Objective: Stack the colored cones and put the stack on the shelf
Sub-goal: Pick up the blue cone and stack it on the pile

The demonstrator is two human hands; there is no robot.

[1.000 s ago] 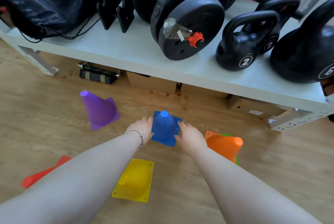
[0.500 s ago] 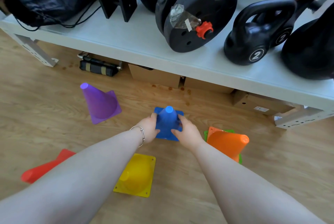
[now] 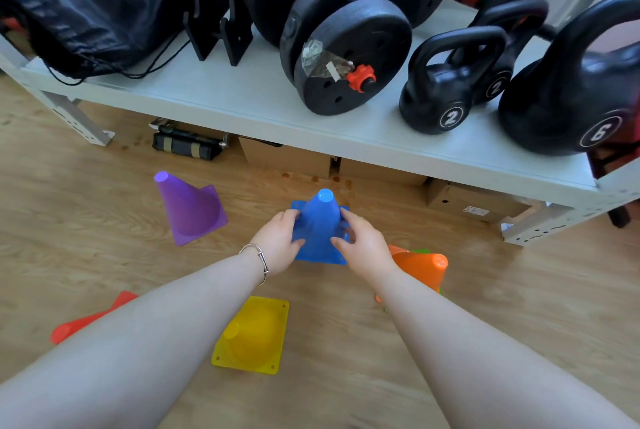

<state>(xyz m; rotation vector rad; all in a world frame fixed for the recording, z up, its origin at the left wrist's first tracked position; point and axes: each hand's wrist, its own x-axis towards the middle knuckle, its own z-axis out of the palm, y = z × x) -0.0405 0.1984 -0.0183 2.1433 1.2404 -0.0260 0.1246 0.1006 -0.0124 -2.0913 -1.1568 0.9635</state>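
Since the earlier frame both hands have closed in from the base onto the cone's body. The yellow cone (image 3: pixel 252 337) sits nearest; beyond it, the left hand (image 3: pixel 280 242) and right hand (image 3: pixel 363 245) clasp the blue cone (image 3: pixel 320 226) on the floor (image 3: pixel 104 255), before the shelf (image 3: pixel 242 96).

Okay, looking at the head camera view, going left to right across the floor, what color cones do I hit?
Red cone → purple cone → yellow cone → blue cone, held between both hands → orange cone, which sits over a green one.
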